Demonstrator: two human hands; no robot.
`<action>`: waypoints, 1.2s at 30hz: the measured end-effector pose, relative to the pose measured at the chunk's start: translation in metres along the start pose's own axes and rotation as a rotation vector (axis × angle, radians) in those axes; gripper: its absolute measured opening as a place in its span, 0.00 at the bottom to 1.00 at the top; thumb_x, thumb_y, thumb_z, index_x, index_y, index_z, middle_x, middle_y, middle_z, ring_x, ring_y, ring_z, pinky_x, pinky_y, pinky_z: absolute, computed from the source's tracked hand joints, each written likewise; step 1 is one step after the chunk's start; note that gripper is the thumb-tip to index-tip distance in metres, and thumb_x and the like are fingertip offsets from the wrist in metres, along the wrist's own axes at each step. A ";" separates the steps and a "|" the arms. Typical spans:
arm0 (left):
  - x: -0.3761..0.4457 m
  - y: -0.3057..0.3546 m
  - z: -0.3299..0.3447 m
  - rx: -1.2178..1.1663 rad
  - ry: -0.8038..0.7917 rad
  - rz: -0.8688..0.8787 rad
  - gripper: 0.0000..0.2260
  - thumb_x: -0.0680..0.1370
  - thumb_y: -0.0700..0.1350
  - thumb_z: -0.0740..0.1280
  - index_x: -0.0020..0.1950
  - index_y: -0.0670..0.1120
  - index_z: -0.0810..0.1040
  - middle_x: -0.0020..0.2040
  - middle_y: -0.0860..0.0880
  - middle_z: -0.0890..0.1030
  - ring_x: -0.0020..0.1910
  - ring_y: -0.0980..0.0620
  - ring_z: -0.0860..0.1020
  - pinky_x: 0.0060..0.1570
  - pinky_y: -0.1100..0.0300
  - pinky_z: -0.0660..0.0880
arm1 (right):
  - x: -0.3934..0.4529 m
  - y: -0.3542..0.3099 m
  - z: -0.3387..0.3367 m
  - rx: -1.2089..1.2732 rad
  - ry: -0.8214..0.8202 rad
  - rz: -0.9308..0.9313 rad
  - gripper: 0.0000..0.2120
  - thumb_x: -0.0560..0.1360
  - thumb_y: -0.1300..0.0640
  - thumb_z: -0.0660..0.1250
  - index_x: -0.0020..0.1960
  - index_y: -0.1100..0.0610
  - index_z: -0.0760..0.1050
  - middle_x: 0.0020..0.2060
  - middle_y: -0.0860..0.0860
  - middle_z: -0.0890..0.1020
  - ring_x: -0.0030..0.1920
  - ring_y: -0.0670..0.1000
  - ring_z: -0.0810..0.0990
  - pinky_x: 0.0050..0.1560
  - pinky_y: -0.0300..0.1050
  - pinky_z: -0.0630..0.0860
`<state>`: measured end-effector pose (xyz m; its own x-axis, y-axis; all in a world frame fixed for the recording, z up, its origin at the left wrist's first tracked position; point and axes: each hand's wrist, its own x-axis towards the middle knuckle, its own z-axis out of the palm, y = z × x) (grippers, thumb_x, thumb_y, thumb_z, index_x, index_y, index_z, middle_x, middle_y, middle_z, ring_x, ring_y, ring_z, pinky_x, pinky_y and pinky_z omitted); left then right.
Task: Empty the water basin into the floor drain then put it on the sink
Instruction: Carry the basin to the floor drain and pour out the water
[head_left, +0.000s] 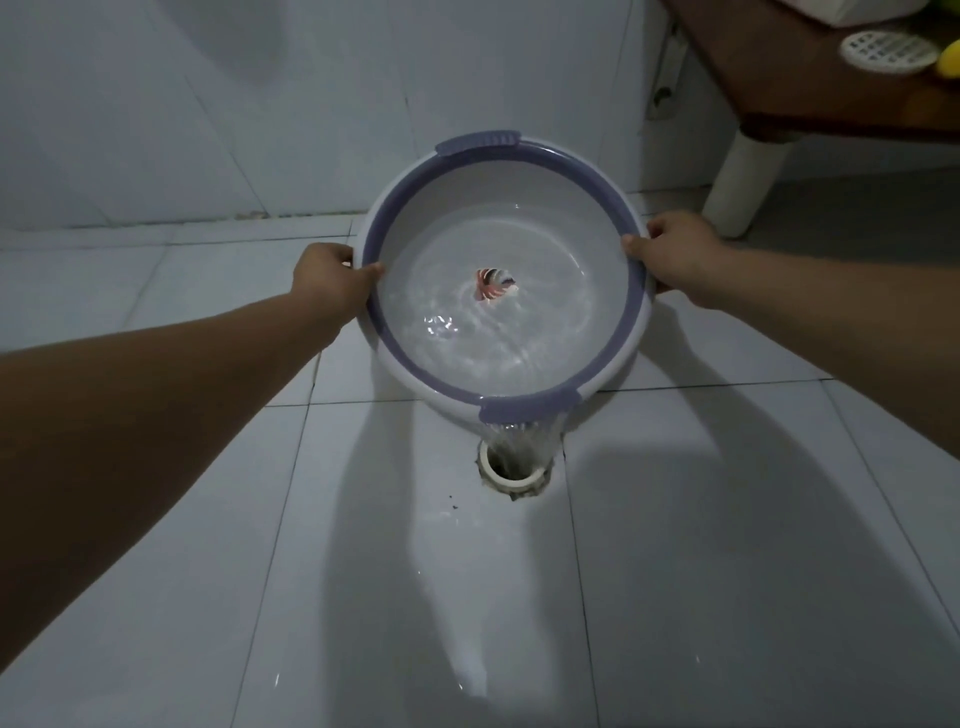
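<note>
A round white water basin (519, 218) with a purple rim is tilted toward me above the tiled floor. Water pours over its near handle into the open floor drain (511, 473) right below. A small striped print shows at the bottom of the basin. My left hand (327, 278) grips the rim on the left side, thumb over the edge. On the right side my right hand (675, 254) grips the rim the same way.
A brown counter (810, 88) stands at the upper right on a white leg (743, 182); on it lies a round white drain cover (889, 51). White tiled wall behind the basin. Wet streaks run on the floor tiles near me.
</note>
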<state>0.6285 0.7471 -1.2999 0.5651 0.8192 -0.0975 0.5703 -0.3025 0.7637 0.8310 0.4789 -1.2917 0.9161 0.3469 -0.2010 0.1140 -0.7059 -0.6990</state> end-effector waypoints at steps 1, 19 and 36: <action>-0.001 0.002 0.000 0.002 0.000 0.005 0.15 0.79 0.45 0.71 0.62 0.40 0.80 0.51 0.43 0.83 0.48 0.42 0.82 0.53 0.49 0.81 | -0.001 -0.001 -0.002 0.000 0.004 -0.004 0.16 0.80 0.51 0.63 0.59 0.63 0.76 0.52 0.62 0.81 0.50 0.62 0.82 0.54 0.59 0.80; 0.001 0.021 -0.016 -0.046 0.015 0.052 0.16 0.78 0.46 0.72 0.63 0.40 0.80 0.52 0.43 0.82 0.50 0.42 0.83 0.54 0.50 0.81 | -0.012 -0.017 -0.018 0.024 0.017 -0.016 0.17 0.81 0.51 0.62 0.64 0.60 0.75 0.48 0.56 0.79 0.46 0.57 0.80 0.46 0.49 0.77; 0.014 0.027 -0.030 -0.021 0.062 0.089 0.13 0.77 0.46 0.73 0.58 0.40 0.82 0.47 0.43 0.82 0.43 0.45 0.82 0.44 0.55 0.80 | -0.011 -0.030 -0.012 0.062 0.055 -0.055 0.16 0.81 0.52 0.63 0.61 0.63 0.75 0.46 0.57 0.78 0.45 0.58 0.79 0.47 0.50 0.79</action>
<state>0.6334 0.7648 -1.2617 0.5749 0.8182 0.0104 0.5066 -0.3658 0.7807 0.8220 0.4893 -1.2602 0.9291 0.3483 -0.1244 0.1420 -0.6465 -0.7496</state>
